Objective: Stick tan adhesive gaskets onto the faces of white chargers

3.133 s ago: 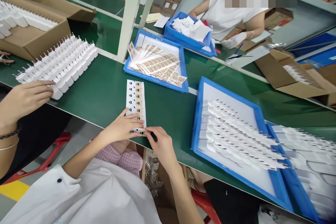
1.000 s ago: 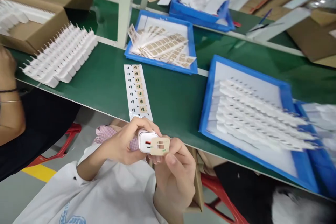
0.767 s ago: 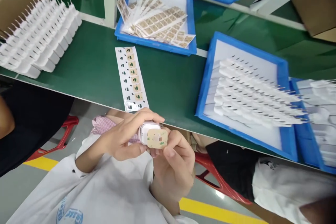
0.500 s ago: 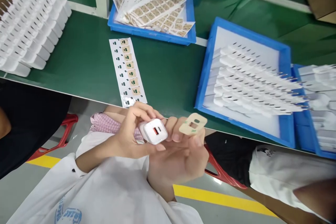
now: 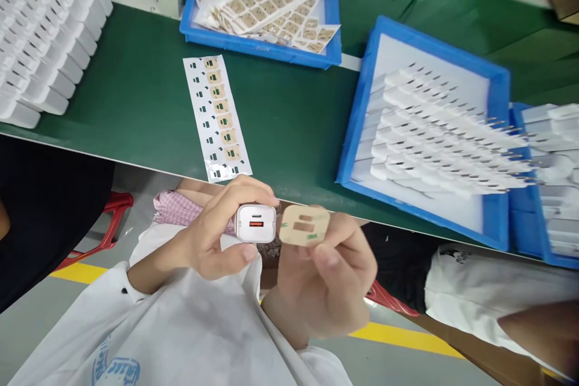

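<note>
My left hand is closed around a white charger, thumb below and fingers above. The charger's end face points up at me and shows one small slot and one red USB port. Beside it, my right hand pinches a beige adhesive sticker by its right edge. Two cut-outs and small green marks show on the sticker. A narrow gap separates sticker and charger. On the green bench just beyond lies a white sticker sheet with beige stickers down its right column.
A blue tray of sticker sheets stands at the back. Another blue tray to the right holds rows of white chargers with pins. More white chargers stand at left. People sit on both sides; a white sleeve shows at right.
My left hand has turned the charger so its port face sits level. My right hand has turned the sticker flat and brought it left, alongside the charger.
</note>
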A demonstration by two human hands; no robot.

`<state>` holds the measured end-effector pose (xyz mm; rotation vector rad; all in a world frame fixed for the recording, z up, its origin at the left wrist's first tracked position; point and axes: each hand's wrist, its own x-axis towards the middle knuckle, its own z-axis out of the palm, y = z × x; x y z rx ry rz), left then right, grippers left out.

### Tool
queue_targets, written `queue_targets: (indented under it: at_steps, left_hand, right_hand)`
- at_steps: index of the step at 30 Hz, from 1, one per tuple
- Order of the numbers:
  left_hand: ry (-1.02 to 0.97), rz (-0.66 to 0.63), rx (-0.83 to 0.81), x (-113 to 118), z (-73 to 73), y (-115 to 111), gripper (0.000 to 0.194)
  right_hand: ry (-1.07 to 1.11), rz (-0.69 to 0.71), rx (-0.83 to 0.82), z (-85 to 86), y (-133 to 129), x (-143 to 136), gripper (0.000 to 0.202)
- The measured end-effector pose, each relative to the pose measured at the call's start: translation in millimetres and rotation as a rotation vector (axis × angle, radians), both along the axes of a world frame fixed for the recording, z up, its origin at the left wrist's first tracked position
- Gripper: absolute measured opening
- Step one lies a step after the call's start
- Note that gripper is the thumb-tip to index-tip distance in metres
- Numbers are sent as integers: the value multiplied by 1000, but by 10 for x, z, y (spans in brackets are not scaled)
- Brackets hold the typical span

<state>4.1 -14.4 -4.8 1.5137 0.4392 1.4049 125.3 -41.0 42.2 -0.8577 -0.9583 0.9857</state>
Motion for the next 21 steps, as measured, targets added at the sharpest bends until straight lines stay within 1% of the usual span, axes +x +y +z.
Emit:
queue_targets:
  at_steps: [2,5,11,17,21]
  left_hand:
    - [9,-14,-9,-26,33,36,49]
    - [35,-35,-12,-46,53,56,47]
    - [100,-20,-50,-92,85,45,47]
    - [175,22,24,-117,87,50,44]
    - [192,33,33,-116,74,52,44]
  right_hand:
    - [41,86,-54,-21,-88,-14,22]
    - [76,129,-88,-79,-149,-49,23]
    - [51,116,-80,-160,-179,-85,19]
    - [1,85,-45,-184,-187,-95,17]
    - [-26,79,-34,-210,-196,-90,16]
